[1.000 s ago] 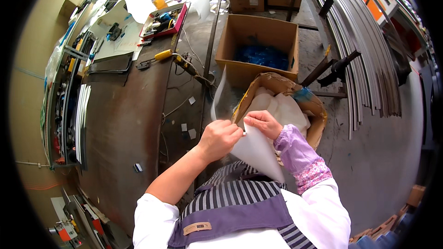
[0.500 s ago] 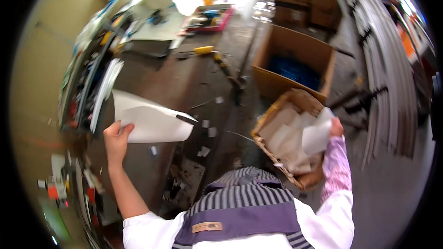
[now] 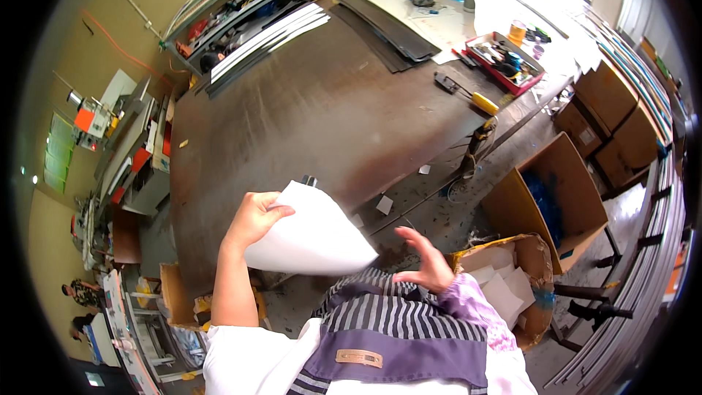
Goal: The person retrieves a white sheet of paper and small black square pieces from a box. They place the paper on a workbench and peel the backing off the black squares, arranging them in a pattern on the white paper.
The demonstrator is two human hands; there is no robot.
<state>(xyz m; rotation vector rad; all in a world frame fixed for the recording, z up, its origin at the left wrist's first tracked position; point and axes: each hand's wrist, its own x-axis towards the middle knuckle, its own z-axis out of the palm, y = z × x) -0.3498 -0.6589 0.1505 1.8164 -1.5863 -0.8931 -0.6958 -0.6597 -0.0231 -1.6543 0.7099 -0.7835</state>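
Note:
My left hand (image 3: 256, 219) grips a curved white sheet (image 3: 314, 238) by its left edge, thumb on top. The sheet hangs over the near edge of a dark table (image 3: 292, 110), in front of my striped apron (image 3: 395, 307). A small dark piece (image 3: 310, 181) shows at the sheet's upper edge; I cannot tell whether it is attached. Fingers spread, my right hand (image 3: 430, 263) is empty, just right of the sheet's tip. Beside my right forearm stands a worn carton (image 3: 542, 252) with several white sheets (image 3: 504, 296) in it.
Behind the worn carton is a larger cardboard box (image 3: 578, 208) holding blue plastic. A yellow-handled tool (image 3: 484, 104) and a red tray of tools (image 3: 521, 89) lie at the table's right side. Long metal strips (image 3: 643, 278) run along the right. White strips (image 3: 274, 40) lie at the far left.
My right hand has come out of the worn carton without the white sheet it held and moved left. My left hand has brought its sheet closer to my body. The view has turned left.

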